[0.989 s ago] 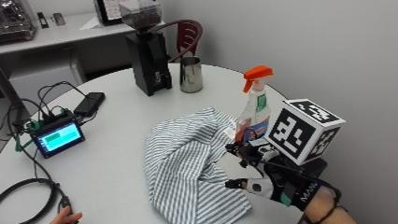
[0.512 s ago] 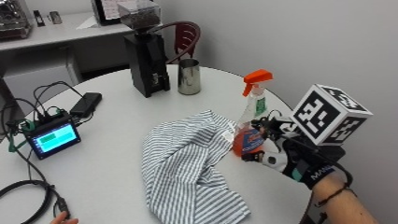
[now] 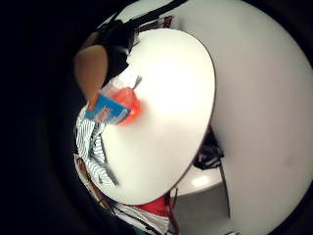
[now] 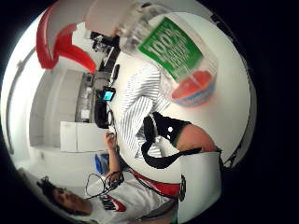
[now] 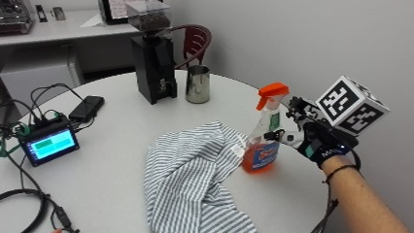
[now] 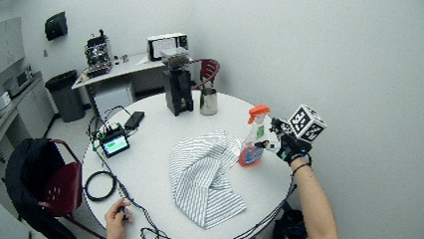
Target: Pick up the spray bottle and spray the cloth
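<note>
The clear plastic spray bottle point(image 5: 263, 137) with orange liquid and an orange trigger head is shown upright on the round white table point(image 5: 123, 160), near its right edge, long axis vertical, nozzle pointed at the wall. It is touched by the striped grey-and-white cloth point(image 5: 191, 179). The black-gloved right hand point(image 5: 315, 141), previously lower beside the cloth, is now at the bottle's neck; whether the grip is closed round it cannot be told.

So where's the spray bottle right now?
In the outside view the bottle stands upright on the table's right side, at the edge of the striped cloth, with the gloved hand beside it.
</note>
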`<act>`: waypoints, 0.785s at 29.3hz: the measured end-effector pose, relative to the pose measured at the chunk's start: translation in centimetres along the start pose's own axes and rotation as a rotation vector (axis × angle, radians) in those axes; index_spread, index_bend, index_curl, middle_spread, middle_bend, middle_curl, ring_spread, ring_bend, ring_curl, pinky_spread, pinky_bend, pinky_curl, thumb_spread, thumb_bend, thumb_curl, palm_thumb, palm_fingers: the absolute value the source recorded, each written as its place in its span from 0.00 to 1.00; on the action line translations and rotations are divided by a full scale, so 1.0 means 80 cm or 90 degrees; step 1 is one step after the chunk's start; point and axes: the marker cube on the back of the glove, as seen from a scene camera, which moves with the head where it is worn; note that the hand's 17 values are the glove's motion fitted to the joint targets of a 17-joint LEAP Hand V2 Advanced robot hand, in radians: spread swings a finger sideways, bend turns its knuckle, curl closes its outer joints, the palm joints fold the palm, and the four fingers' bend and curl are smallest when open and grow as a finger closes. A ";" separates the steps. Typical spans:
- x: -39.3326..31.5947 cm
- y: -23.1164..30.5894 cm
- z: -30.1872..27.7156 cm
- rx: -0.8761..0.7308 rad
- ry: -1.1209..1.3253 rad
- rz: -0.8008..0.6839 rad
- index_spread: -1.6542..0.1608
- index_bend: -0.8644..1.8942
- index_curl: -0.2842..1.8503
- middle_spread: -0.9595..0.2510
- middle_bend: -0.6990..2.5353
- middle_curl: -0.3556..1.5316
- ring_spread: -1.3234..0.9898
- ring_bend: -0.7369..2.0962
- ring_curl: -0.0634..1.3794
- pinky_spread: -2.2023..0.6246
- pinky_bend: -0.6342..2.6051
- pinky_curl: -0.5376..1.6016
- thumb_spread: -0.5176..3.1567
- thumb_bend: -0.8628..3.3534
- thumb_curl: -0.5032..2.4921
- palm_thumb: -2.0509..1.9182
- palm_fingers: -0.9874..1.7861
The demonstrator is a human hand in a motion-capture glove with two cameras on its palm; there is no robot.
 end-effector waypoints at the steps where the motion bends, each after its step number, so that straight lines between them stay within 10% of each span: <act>1: -0.001 -0.003 0.002 0.013 -0.011 -0.008 0.73 0.29 0.20 0.79 0.29 0.38 0.60 0.40 0.28 0.85 0.35 0.43 0.42 0.20 0.29 0.67 0.50; 23: -0.002 -0.029 0.012 0.171 -0.305 -0.059 0.74 0.39 0.17 0.69 0.43 0.44 0.52 0.54 0.33 0.81 0.36 0.41 0.37 0.21 0.33 0.76 0.65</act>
